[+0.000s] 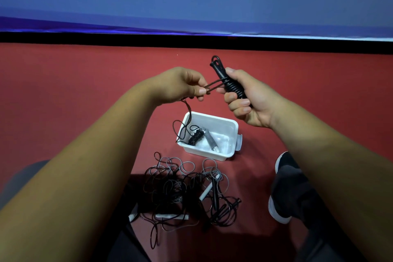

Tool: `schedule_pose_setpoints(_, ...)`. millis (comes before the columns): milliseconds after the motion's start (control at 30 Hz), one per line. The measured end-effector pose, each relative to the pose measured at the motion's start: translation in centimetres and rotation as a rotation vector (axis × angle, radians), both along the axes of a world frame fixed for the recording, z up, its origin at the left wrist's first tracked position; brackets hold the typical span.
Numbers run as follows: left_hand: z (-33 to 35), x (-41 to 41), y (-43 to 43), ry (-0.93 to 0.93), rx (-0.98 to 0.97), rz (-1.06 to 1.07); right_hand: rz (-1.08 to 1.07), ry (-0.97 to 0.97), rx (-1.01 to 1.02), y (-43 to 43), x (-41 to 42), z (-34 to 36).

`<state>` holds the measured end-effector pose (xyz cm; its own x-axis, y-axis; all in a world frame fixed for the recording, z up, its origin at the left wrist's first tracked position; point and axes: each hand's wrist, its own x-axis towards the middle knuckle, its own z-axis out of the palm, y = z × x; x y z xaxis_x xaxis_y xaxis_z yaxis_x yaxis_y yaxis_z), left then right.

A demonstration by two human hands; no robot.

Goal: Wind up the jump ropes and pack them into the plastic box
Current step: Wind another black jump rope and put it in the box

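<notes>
The white plastic box (230, 134) on the red floor (85, 91) serves as the landmark. Up and to the left of the box, the left hand (182, 85) is closed in a pinch on the black cord (212, 86) of a jump rope, the fingertips pressed on a stretch that runs taut toward the other hand. From that pinch the loose tail of the cord (188, 110) hangs down and loops over the box's left rim.

Below the box, nearer the person, lies a tangled heap of unwound jump ropes (182, 189), black and grey cords mixed, with white handles (207, 191) and a black handle showing among the loops.

Inside the box, toward its left side, sit two wound ropes: a black bundle (195, 136) and, touching it on the right, a grey bundle (209, 138). The rest of the box's floor is bare.

Above the box and slightly to its right, the right hand (248, 98) is closed around the black handles (229, 83) of the rope being wound, thumb on top and fingers curled beneath. Several turns of cord already coil around the handles, whose upper ends stick out above the thumb.

Right of the box and lower, a dark shoe with a white sole (278, 208) rests on the floor.
</notes>
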<state>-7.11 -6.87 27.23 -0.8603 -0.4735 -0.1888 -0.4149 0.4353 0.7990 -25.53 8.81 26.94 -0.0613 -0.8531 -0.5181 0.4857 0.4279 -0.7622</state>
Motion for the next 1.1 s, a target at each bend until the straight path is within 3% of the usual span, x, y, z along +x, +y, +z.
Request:
schedule_pose_setpoints(433, -0.4, -0.9, 1.6, -0.1, -0.272, -0.072, 0.329, -0.166, 0.047, 1.4, 0.9, 0.2)
schedule_pose_setpoints(733, 0.2, -0.6, 1.5, 0.1, 0.003, -0.069, 0.672, -0.249, 0.07, 1.9, 0.4, -0.8)
schedule_pose_setpoints(933, 1.1, -1.1, 1.1, 0.17, 0.009, 0.001, 0.59, -0.087, 0.203, 1.7, 0.8, -1.2)
schedule_pose_setpoints(1100, 2.0, -1.6, 1.5, 0.132, -0.143, 0.028, 0.458, 0.047, 0.263, 1.2, 0.8, -1.5)
